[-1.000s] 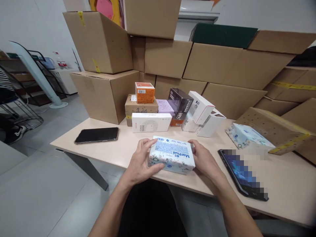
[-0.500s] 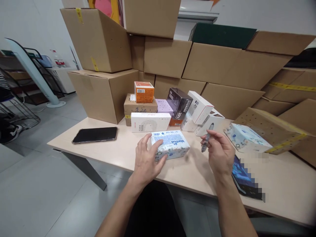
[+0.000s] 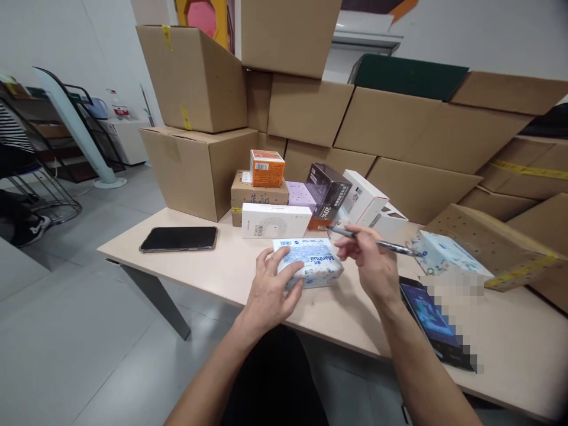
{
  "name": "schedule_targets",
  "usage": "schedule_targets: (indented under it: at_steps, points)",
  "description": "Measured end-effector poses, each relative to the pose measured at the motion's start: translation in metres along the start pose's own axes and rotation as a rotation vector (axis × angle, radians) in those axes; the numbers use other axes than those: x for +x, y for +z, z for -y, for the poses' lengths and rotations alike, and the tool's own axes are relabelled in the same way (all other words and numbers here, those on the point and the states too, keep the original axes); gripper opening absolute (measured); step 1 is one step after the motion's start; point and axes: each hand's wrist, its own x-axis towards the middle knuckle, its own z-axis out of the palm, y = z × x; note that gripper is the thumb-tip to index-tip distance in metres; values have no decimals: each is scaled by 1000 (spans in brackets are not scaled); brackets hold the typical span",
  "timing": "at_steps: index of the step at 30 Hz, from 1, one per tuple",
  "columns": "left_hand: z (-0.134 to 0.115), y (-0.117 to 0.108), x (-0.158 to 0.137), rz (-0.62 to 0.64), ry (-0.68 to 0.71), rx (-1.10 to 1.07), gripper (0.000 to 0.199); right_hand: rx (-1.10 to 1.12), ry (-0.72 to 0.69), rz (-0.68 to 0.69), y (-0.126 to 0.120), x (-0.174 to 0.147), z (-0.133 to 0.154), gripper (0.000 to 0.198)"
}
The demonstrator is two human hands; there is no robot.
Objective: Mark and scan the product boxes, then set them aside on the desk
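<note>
A white and blue pack of tissues marked "Manhua" point(image 3: 320, 265) lies on the table in front of me. Around its left end curl the fingers and thumb of my left hand point(image 3: 271, 290), gripping it. My right hand point(image 3: 376, 269) holds a slim dark pen point(image 3: 399, 248) almost level, just right of the pack. One end of the pen points left above the pack's far right corner, and the other sticks out to the right. Behind the pack stands a white power bank box point(image 3: 276, 222).
A black phone point(image 3: 178, 238) lies at the left. Small boxes, including an orange one point(image 3: 267, 168) and a dark one point(image 3: 327, 189), stand behind. Another tissue pack point(image 3: 452, 254) and a lit, partly blurred screen device point(image 3: 428, 316) are at right. Cardboard cartons point(image 3: 177, 171) line the back.
My right hand has moved left towards the tissue pack, and the pen has turned from steep to nearly level. My left hand stays on the pack. The camera view has shifted slightly.
</note>
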Motion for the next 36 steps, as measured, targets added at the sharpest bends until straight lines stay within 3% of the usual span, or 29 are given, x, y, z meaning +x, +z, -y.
schedule_targets:
  at_steps: [4,8,16,26,30,36]
  points:
    - [0,-1,0,17,-12,-3,31,-99,23,209,25,17,7,26]
    - [1,0,0,20,-9,1,32,-31,130,276,41,26,-11,20]
    - [1,0,-1,32,-9,-14,33,-1,195,243,37,19,-22,24]
    - [1,-2,0,-13,-14,-57,34,-76,127,258,41,14,-23,26]
    - [1,-1,-2,-21,-80,-109,32,-55,96,224,40,11,-27,28]
    - [1,2,-4,-20,-141,-181,31,-207,14,256,40,9,-26,28]
